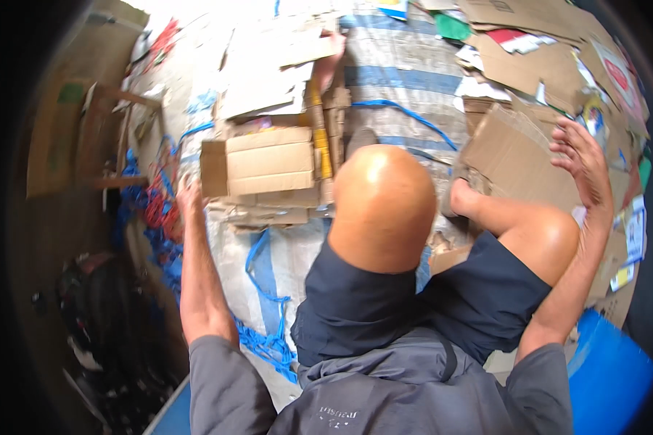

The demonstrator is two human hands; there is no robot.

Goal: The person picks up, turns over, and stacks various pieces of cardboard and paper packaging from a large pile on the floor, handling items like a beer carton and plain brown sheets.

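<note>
A stack of flattened cardboard [272, 70] lies before me on a striped woven plastic sheet [402, 79]. On its near end sits a folded cardboard carton [269, 160], with a narrow side flap facing left. My left hand [189, 193] is at the left edge of that flap; blur hides whether its fingers grip it. Blue plastic strapping [405, 109] runs from the stack's right side across the sheet. To the right, my right hand [582, 157] hangs empty with fingers loosely curled and apart, above a flat cardboard piece [514, 157] in a loose pile.
Tangled red and blue string [160, 209] lies left of the stack. Farther left stand a wooden frame [122, 136] and a dark bag [103, 304]. More blue strapping [266, 342] lies near my seat. Mixed cardboard and paper [528, 65] spreads along the right. A blue panel [604, 375] is at lower right.
</note>
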